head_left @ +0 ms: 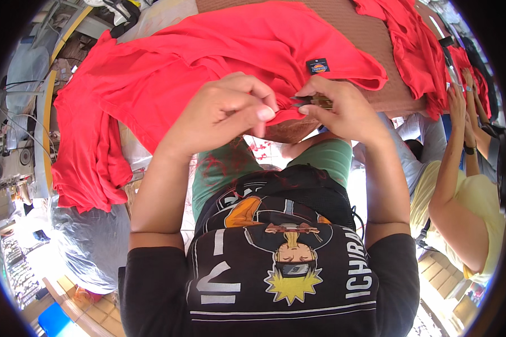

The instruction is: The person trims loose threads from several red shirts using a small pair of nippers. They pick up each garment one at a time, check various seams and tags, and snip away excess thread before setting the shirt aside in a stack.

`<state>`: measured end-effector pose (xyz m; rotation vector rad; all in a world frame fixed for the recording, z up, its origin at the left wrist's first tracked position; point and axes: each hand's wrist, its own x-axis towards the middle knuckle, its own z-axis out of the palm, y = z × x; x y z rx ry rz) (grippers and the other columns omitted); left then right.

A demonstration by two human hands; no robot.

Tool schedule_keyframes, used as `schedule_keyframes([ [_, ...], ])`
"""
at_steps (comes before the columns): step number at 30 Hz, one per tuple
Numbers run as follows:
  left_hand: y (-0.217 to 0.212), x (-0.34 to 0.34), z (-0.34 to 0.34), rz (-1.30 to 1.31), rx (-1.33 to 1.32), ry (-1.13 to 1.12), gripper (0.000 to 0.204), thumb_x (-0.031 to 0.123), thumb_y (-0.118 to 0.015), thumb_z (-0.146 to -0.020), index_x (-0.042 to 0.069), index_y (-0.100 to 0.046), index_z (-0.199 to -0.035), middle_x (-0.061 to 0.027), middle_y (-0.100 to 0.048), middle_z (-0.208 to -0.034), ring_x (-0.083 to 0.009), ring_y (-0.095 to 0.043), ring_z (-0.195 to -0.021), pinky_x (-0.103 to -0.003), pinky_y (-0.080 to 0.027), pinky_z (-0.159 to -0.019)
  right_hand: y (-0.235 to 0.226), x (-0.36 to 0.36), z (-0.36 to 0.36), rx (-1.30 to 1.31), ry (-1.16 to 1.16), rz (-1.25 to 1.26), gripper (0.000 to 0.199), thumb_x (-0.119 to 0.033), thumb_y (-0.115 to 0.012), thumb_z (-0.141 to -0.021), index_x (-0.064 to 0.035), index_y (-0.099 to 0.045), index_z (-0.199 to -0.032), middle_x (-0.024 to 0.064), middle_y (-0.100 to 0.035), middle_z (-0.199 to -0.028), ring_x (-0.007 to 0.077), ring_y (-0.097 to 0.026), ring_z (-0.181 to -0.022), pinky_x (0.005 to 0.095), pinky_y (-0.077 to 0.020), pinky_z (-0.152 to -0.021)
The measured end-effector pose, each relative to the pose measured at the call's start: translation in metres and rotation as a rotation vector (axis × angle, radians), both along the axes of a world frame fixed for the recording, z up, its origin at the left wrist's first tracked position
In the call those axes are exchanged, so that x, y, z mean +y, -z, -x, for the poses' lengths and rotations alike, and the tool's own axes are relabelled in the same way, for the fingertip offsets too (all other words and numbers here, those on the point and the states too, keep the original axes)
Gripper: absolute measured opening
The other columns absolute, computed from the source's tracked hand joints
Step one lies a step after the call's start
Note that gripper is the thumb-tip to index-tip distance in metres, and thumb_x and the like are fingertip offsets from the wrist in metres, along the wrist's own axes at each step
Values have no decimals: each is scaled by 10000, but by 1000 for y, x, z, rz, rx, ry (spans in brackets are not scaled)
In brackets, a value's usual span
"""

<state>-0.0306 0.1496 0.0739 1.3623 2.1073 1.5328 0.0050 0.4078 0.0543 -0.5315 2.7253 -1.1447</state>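
A large red garment (208,50) is spread over the table before me, with a small black label (317,66) on it. My left hand (230,109) pinches the near edge of the red cloth between thumb and fingers. Close to its right, my right hand (340,106) is closed around small thread snips (320,101), brass-coloured at the handle with dark blades. The blade tips point left at the pinched edge, near or touching the cloth; which of these I cannot tell.
A brown cloth-covered surface (374,50) lies under the garment. More red garments (416,62) are at the right, where another person in a yellow top (472,208) handles red cloth. At the left, a red sleeve hangs over the edge beside a plastic-wrapped bundle (90,241).
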Motion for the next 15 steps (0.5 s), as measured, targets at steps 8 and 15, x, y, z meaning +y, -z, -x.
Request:
schedule_keyframes([
  [8,10,-25,-12,120,-266,-190,104,98,-563,-938,12,-620,-924,-89,-638,-922,-187,-607,-879,-294,-474,-801,12,-11,-6,265,-98,39,315,-93,-754,-747,-62,-633,-1036,97,-635,-932,267,-633,-804,345,-508,-719],
  [15,52,-9,-12,403,224,-287,380,50,-666,-818,81,-580,-1187,-94,-617,-1144,-282,-561,-1090,-374,-406,-988,28,-10,-1,27,58,178,197,-59,-696,-826,-25,-643,-1012,74,-633,-821,151,-588,-701,287,-481,-668],
])
